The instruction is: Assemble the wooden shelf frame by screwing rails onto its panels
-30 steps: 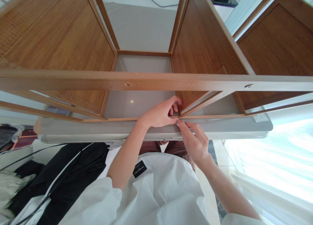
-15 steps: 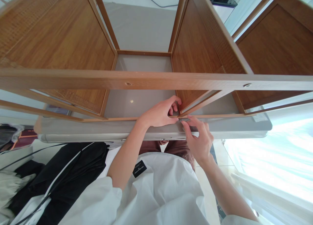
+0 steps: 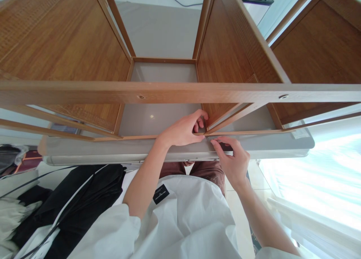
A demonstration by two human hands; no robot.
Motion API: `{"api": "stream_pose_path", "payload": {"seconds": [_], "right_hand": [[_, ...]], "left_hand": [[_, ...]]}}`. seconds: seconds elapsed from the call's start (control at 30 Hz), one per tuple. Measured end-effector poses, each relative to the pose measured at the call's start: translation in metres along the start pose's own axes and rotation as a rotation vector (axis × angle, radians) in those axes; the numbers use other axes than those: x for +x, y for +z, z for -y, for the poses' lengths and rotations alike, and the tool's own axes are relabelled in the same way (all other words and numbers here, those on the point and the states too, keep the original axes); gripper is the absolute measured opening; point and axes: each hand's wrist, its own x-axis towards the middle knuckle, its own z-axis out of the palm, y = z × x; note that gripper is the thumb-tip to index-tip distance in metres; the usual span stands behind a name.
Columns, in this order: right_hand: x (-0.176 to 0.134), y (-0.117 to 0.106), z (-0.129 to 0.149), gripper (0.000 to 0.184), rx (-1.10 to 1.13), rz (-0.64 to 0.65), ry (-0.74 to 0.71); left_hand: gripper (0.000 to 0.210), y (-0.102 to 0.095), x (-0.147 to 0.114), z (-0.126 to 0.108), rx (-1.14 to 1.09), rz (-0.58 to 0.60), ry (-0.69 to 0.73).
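Note:
A wooden rack (image 3: 169, 91) with brown panels lies across the light grey table (image 3: 98, 146). At the joint where a slanting strip meets the near bottom rail (image 3: 138, 137), my left hand (image 3: 183, 129) grips the wood, thumb on the near side and fingers curled over inside. Just to the right, my right hand (image 3: 234, 157) has thumb and forefinger pinched on a slim metal piece that looks like a hex key (image 3: 209, 139), its end at the joint. My fingers hide most of it. A dark object, partly covered, shows under the right fingers.
Wood panels (image 3: 228, 37) stand up from the rack, and a long upper rail crosses above my hands. Black cloth (image 3: 84, 202) and pale straps lie at lower left. A bright sheer curtain (image 3: 310, 191) hangs at right. A dark cable (image 3: 180, 4) runs at the back.
My right hand has shifted slightly right, its fingers turning and drawing closer together around the metal piece. My left hand keeps its grip on the wood.

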Motion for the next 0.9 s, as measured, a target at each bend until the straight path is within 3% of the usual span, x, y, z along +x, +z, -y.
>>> {"api": "stream_pose_path", "payload": {"seconds": [0.2, 0.47, 0.73, 0.9], "right_hand": [[0.001, -0.004, -0.006, 0.008, -0.016, 0.012, -0.133], [-0.003, -0.006, -0.013, 0.010, -0.132, -0.010, -0.173], [0.005, -0.018, -0.011, 0.019, -0.168, 0.205, -0.155], [0.006, -0.014, -0.004, 0.022, -0.223, 0.223, -0.152]], "left_hand": [[0.044, -0.001, 0.000, 0.000, -0.003, 0.003, -0.012], [0.043, -0.001, 0.000, -0.001, -0.001, 0.008, -0.020], [0.043, -0.001, 0.000, -0.002, -0.010, 0.013, -0.024], [0.043, -0.001, 0.000, -0.004, -0.014, 0.013, -0.032]]}}
